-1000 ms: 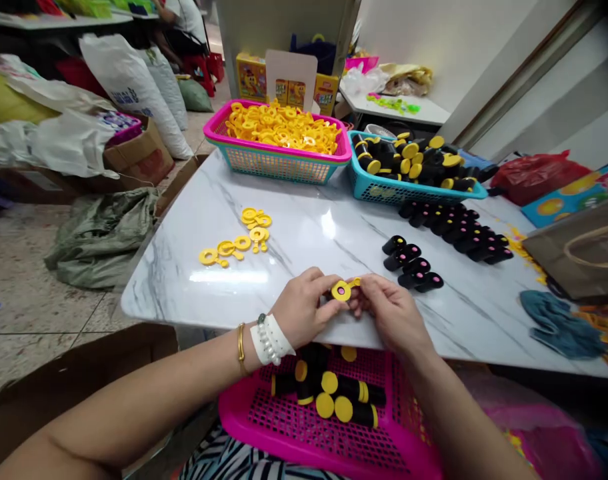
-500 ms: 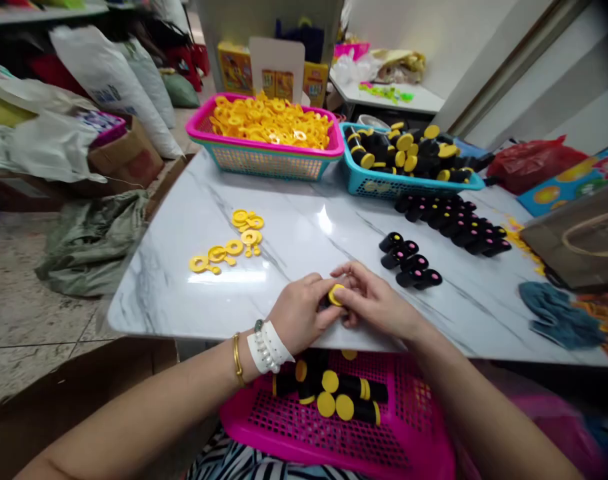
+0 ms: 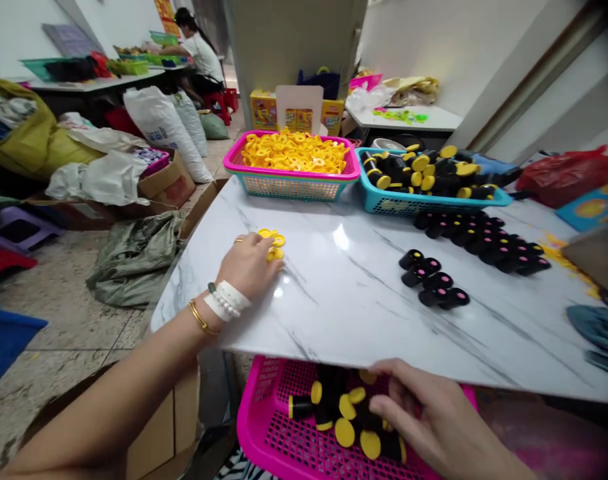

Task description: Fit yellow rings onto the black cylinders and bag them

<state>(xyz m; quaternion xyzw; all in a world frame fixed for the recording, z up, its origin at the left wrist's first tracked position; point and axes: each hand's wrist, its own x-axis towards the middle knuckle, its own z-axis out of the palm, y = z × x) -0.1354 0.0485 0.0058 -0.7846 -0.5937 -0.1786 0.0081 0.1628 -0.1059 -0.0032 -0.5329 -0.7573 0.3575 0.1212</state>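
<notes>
My left hand (image 3: 249, 265) lies palm down on the left part of the marble-patterned table, fingers apart, over a small group of yellow plastic ring-shaped pieces (image 3: 275, 241). It covers some of them. My right hand (image 3: 427, 407) is over the right side of a pink basket (image 3: 251, 407) below the table's front edge, with thumb and forefinger apart. Inside that basket are several black cylinders with yellow round ends (image 3: 345, 432). The right hand hides part of them, and I see nothing held in it.
A pink basket heaped with yellow ring pieces (image 3: 294, 153) stands at the back, beside a blue basket (image 3: 384, 202) of black-and-yellow cylinders. Black cylinders with pink or yellow dots (image 3: 437, 280) stand in groups at the right. A person (image 3: 201, 57) sits far off at another table.
My hands have parted from the yellow-ended piece they held together. The left moved left onto the yellow ring pieces; the right moved down over the basket. The view has shifted left and upward.
</notes>
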